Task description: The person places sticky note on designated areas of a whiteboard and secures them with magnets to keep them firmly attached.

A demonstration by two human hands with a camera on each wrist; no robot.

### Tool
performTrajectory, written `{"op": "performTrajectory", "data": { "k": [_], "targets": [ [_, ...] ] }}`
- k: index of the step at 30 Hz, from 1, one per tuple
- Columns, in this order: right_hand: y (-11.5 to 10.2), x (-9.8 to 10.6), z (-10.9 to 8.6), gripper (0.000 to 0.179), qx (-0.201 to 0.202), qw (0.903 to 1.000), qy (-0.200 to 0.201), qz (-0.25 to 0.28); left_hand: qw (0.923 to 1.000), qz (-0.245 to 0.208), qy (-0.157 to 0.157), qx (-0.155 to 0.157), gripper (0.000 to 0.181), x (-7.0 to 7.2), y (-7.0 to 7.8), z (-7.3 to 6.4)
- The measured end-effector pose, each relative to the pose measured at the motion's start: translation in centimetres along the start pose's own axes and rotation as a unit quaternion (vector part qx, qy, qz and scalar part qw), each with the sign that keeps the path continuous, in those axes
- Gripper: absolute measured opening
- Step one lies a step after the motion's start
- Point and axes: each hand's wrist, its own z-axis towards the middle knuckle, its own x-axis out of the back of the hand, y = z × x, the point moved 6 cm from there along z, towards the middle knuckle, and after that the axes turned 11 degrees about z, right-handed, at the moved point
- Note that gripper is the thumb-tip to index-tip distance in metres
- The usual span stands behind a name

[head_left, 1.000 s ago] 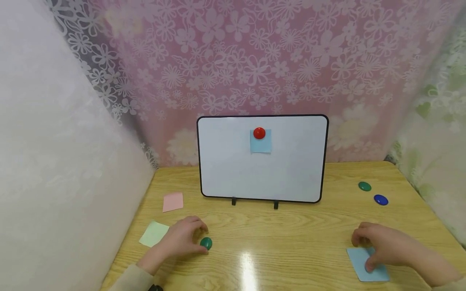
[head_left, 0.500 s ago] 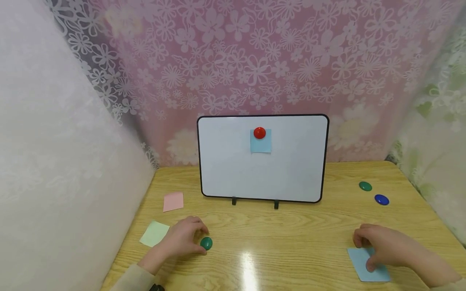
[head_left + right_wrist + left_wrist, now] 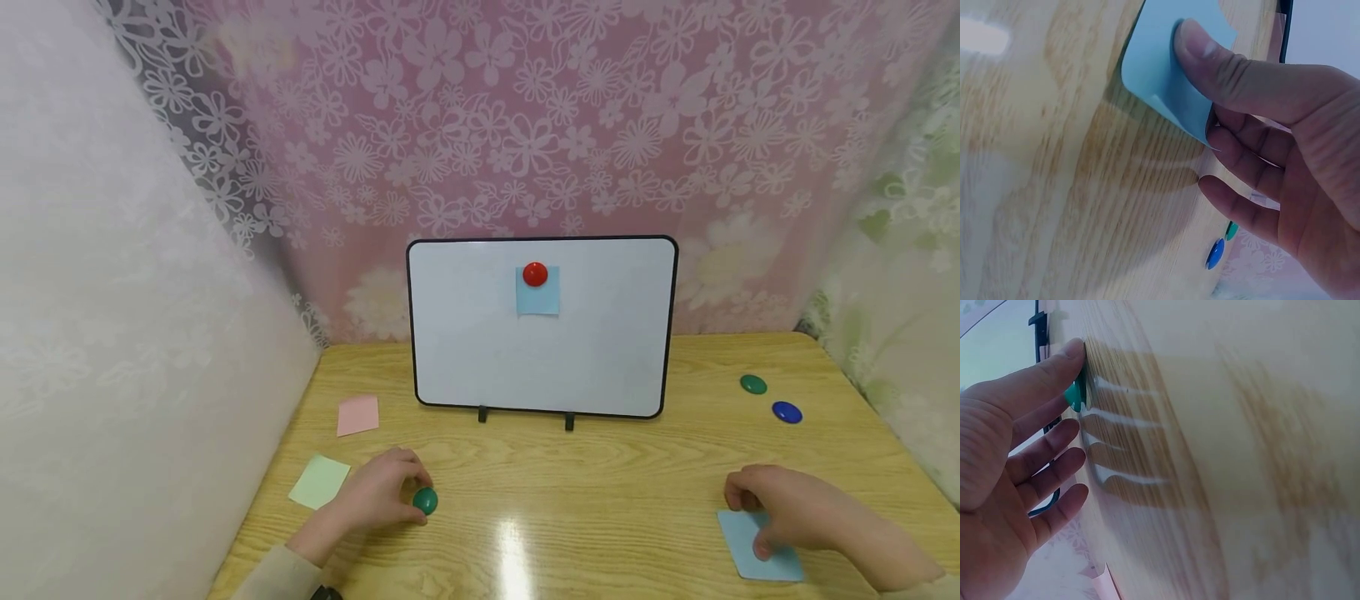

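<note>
R hand w/ thin paper

A bench with a yellowish wood-grain top, a bright patch of light gleaming at near centre. Far centre, a black-rimmed whiteboard stands on two small black feet. Left, a pink paper square lies flat, with a pale green paper square nearer. Near left of centre sits a small green disc. Near right lies a light blue paper square. Far right, a second green disc rests just beside a dark blue disc, slightly nearer.
</note>
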Motion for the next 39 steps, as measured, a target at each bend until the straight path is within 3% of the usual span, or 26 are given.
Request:
{"op": "performTrajectory", "data": {
  "k": [7, 16, 34, 39],
  "targets": [
    [0.16, -0.10, 0.00, 0.054, 0.002, 0.9999, 0.007, 0.012, 0.9998, -0.020, -0.007, 0.000, 0.032, -0.03, 0.02, -0.04],
    [0.39, -0.11, 0.08, 0.053, 0.009, 0.9992, 0.002, 0.039, 0.9999, -0.010, -0.013, 0.005, 0.033, -0.04, -0.02, 0.15],
    [0.36, -0.01, 0.10, 0.053, 0.012, 0.9994, 0.000, 0.031, 0.9998, -0.006, -0.017, 0.006, 0.033, -0.14, -0.09, 0.29],
    [0.26, 0.14, -0.14, 0.052, 0.029, 0.9989, 0.003, 0.038, 0.9999, -0.002, -0.014, 0.005, 0.034, -0.14, -0.12, 0.39]
  ]
}}
